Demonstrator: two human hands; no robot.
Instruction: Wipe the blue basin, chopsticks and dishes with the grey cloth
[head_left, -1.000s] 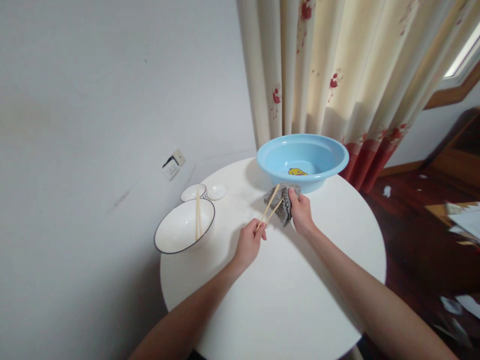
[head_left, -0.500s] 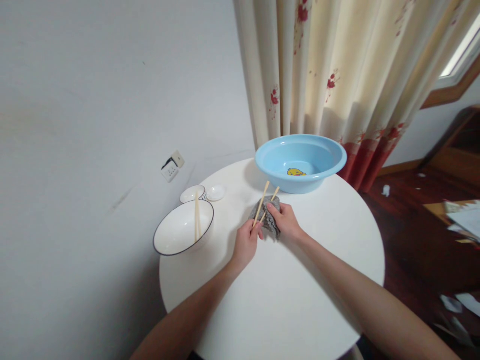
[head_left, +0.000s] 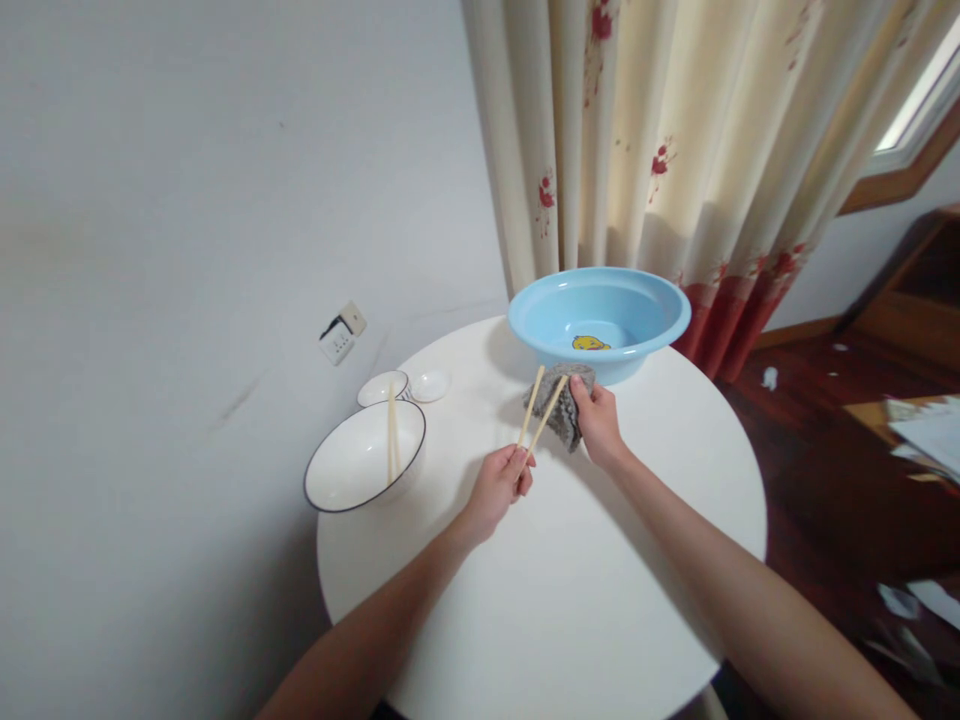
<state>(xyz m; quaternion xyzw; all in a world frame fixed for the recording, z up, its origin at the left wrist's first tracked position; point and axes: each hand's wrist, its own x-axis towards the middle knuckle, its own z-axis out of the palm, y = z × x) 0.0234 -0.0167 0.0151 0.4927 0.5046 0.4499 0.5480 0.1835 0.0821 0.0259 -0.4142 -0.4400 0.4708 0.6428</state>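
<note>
My left hand (head_left: 499, 487) is closed on the near ends of a pair of wooden chopsticks (head_left: 541, 412), which slant up and to the right. My right hand (head_left: 596, 425) grips a crumpled grey cloth (head_left: 559, 405) wrapped around the far tips of the chopsticks. Both hands hover over the round white table (head_left: 570, 600), just in front of a light blue plastic basin (head_left: 598, 318) with a yellow picture on its bottom.
A large white bowl with a dark rim (head_left: 365, 467) holds another pair of chopsticks (head_left: 391, 435) at the table's left edge. Behind it sit a small bowl (head_left: 381, 388) and a small white dish (head_left: 430, 385). A flowered curtain (head_left: 675, 150) hangs behind the basin; a wall socket (head_left: 339, 333) is at left.
My right hand slid the cloth from near my left hand back out along the chopsticks to their far tips, by the basin. The left hand stayed almost in place.
</note>
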